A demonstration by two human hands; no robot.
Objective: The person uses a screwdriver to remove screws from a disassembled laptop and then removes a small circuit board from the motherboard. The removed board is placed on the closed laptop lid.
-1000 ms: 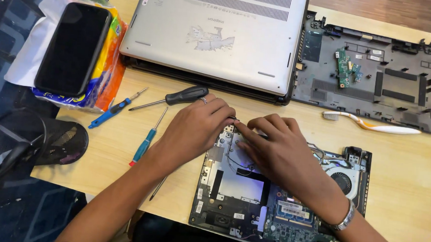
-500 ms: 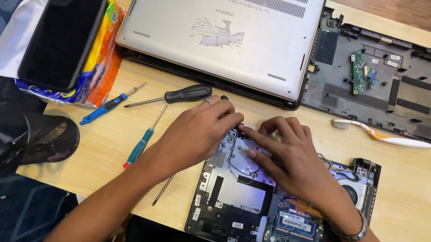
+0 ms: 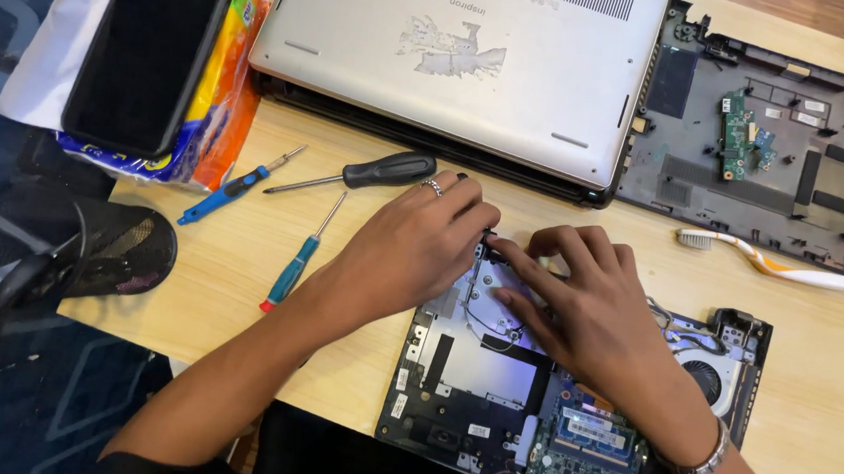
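An opened laptop base (image 3: 476,387) with its circuit board, memory stick and fan (image 3: 711,377) lies on the wooden table (image 3: 245,255) in front of me. My left hand (image 3: 412,246), a ring on one finger, rests on the base's upper left corner with its fingers curled down. My right hand (image 3: 584,296), a metal bracelet at the wrist, lies flat over the middle of the board. The fingertips of both hands meet at the base's top edge, and what they pinch there is hidden.
A closed silver laptop (image 3: 462,64) and a dark stripped chassis (image 3: 768,161) lie at the back. Three screwdrivers (image 3: 377,173) (image 3: 240,185) (image 3: 299,259) lie to the left, and a toothbrush (image 3: 781,269) on the right. A phone (image 3: 145,49) sits on colourful packets.
The view has shifted closer and a little to the right. Both hands stay on the laptop base's top edge, fingertips still together, with only small finger movements.
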